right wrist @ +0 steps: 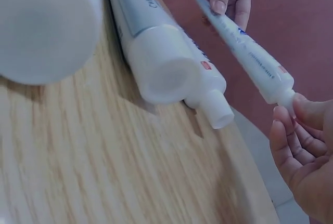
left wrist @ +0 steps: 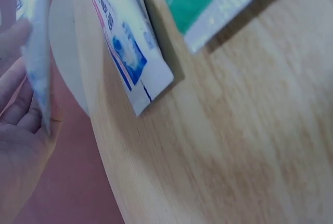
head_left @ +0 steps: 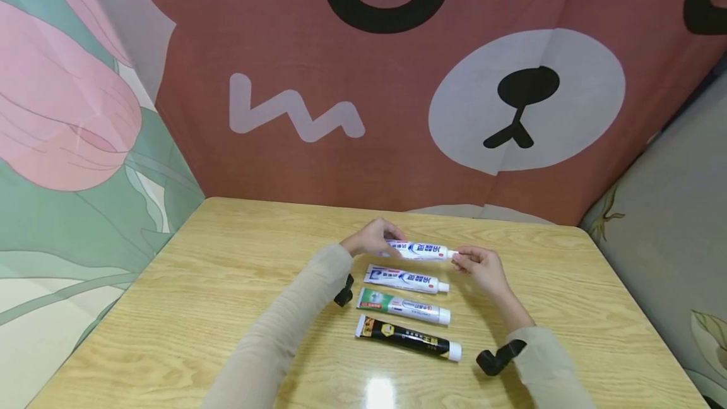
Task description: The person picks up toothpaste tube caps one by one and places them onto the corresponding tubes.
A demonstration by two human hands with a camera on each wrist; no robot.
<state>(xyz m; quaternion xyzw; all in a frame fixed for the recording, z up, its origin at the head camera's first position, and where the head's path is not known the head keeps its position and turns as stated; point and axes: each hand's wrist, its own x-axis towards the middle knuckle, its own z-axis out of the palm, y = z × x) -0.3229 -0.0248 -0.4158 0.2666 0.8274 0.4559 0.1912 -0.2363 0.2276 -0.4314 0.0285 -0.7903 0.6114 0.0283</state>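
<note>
Both hands hold one white-and-blue toothpaste tube (head_left: 421,250) above the far part of the table. The left hand (head_left: 375,237) grips its flat crimped end, with the thumb on one face and the fingers on the other. At the opposite end, the right hand (head_left: 480,267) pinches the small white cap (right wrist: 286,100) between thumb and fingertips. Nearer the body, a second white-and-blue tube (head_left: 404,279), a green-and-white tube (head_left: 404,306) and a black tube (head_left: 406,336) with a white cap lie in a rough column, caps to the right.
The wooden table (head_left: 238,283) ends at a reddish cloth (head_left: 295,163) with a cartoon bear print. Floral fabric (head_left: 74,144) hangs on the left. Black wrist mounts sit by the left wrist (head_left: 344,292) and on the right sleeve (head_left: 500,358).
</note>
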